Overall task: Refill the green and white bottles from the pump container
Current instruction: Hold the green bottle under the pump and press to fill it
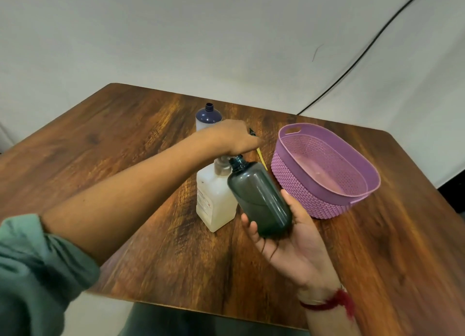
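– Left hand (234, 136) on top of the pump: why there?
– Its fingers are curled over the head of the pump container (216, 202), which stands upright on the table (125, 147). I judge it is placed to push the head down, and the arm crosses over so the other hand is free for the bottle.
– And the right hand (297, 242)?
– It grasps the green bottle (261, 199), body in the palm, thumb on one side and fingers on the other. The bottle is off the table and tilted, with its open mouth up against the pump, just under the left hand. The tilt looks meant to bring the narrow neck to the spout, though the spout itself is hidden by the hand.
– Is anything in the bottle yet?
– Its dark plastic does not let me tell.
– Where is the white bottle (208, 120)?
– Upright behind the left hand, uncapped, touched by neither hand. I would say it waits its turn, so the task is at its first fill.
– What about the basket (297, 179)?
– Purple, to the right, near the green bottle but apart from it. A thin yellow thing (261, 158) and a small black one (252, 131) lie beyond the left hand; I cannot make out what they are.
– What is the risk here?
– A small mouth held by hand; if it slips off the spout, liquid lands on the table.
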